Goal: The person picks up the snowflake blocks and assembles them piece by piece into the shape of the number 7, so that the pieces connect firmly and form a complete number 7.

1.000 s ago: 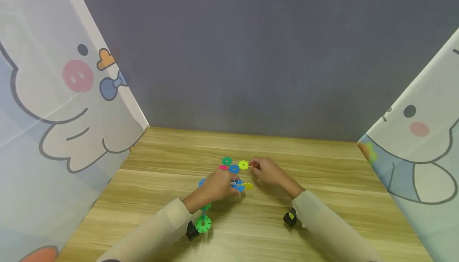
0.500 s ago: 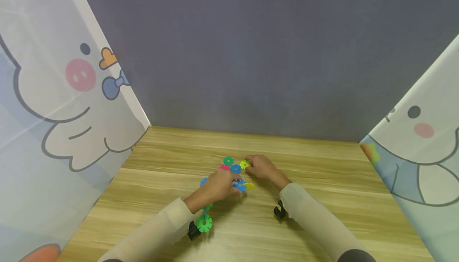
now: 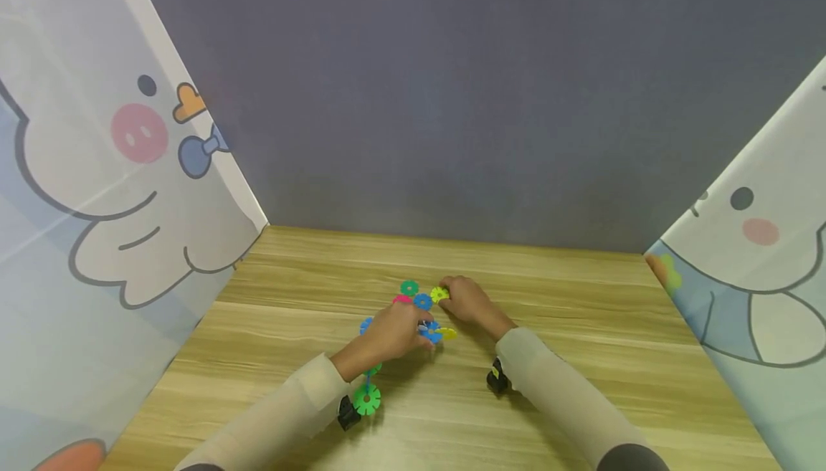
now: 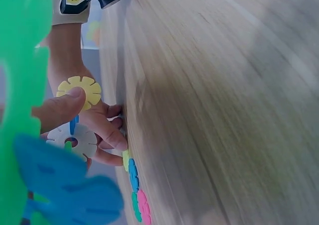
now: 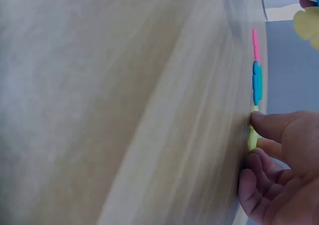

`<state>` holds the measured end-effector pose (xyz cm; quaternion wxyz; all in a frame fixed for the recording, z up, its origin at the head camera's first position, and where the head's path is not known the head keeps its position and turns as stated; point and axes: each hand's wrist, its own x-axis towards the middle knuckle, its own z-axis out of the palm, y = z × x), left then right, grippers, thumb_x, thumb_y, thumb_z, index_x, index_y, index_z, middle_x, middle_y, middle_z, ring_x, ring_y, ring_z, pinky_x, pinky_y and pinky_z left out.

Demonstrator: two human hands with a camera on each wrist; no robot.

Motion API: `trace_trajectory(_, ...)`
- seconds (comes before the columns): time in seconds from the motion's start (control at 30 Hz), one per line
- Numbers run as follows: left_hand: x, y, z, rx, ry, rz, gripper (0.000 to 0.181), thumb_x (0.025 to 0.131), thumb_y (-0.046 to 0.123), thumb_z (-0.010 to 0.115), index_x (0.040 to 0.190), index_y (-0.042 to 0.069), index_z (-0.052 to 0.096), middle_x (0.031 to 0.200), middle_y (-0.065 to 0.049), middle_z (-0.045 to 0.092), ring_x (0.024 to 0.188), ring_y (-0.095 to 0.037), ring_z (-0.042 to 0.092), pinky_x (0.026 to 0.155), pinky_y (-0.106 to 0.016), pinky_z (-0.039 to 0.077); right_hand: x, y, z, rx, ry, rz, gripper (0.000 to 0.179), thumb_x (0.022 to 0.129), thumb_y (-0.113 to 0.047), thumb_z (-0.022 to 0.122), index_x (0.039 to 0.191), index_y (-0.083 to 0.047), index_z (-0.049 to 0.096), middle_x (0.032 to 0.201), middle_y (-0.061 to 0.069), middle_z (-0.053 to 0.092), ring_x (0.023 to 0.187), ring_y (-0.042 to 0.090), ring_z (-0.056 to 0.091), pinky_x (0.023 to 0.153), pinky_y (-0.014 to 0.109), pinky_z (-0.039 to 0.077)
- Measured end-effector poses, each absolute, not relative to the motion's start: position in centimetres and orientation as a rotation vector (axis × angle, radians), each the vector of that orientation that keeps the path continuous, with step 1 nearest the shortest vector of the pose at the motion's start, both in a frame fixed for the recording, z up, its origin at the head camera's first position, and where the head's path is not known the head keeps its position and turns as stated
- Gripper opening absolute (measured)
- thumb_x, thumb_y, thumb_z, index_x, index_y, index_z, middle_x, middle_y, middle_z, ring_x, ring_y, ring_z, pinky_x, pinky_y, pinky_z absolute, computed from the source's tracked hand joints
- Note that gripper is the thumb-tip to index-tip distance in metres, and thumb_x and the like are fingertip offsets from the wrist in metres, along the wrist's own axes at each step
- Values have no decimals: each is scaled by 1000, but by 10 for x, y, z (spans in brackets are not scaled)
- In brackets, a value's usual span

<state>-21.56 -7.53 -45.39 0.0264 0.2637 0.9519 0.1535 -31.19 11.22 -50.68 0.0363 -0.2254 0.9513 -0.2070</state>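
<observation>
My left hand (image 3: 390,332) grips a chain of joined plastic snowflake discs above the table. A green disc (image 3: 367,399) hangs at its near end. A blue disc (image 3: 431,335) and a yellow disc (image 3: 448,333) stick out past the fingers, and the left wrist view also shows a white disc (image 4: 82,146). My palm hides part of the chain. My right hand (image 3: 470,300) pinches a loose yellow-green snowflake disc (image 3: 438,295) low at the tabletop. In the right wrist view the thumb lies at one edge of this disc (image 5: 252,136), with fingers at the other.
Beside the yellow-green disc lie loose blue (image 3: 422,302), pink (image 3: 402,300) and dark green (image 3: 409,288) discs. The wooden table (image 3: 581,292) ends at a grey back panel (image 3: 452,98). Cartoon-printed panels (image 3: 77,256) flank it on both sides.
My right hand has moved left onto the yellow-green disc and closed its fingertips on it; a second ago it was just right of it. My left hand and its chain have stayed about still.
</observation>
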Motion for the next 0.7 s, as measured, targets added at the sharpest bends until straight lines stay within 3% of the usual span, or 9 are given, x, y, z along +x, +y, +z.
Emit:
trace_trajectory(0.27,-216,-76,-454,818,2946,466,45,80,38,85,118,15,77,97,-1,80,83,-13,75,59,-15,56,-315,115,-506,-591,2900,-675,39,87,-21,82,116,-3,65,102,11,71,95,26,66,85,44,57)
trace_trajectory(0.5,-216,-76,-453,813,2951,460,45,80,38,85,118,15,77,97,-1,79,84,-14,75,59,-16,57,-314,117,-504,-577,2871,-744,32,90,-17,79,112,-8,57,82,4,62,71,15,53,66,32,48)
trace_trajectory(0.57,-217,-76,-453,814,2949,455,45,80,38,85,118,15,77,97,-1,79,84,-14,75,60,-17,57,-312,118,-502,-595,2862,-775,27,92,-14,77,111,-8,58,84,5,65,72,16,57,67,33,51)
trace_trajectory(0.7,-217,-76,-454,812,2949,441,46,80,38,85,118,15,77,97,0,79,85,-13,75,61,-19,58,-308,120,-498,-640,2872,-812,24,94,-13,73,115,-5,64,100,11,73,89,23,69,79,41,59)
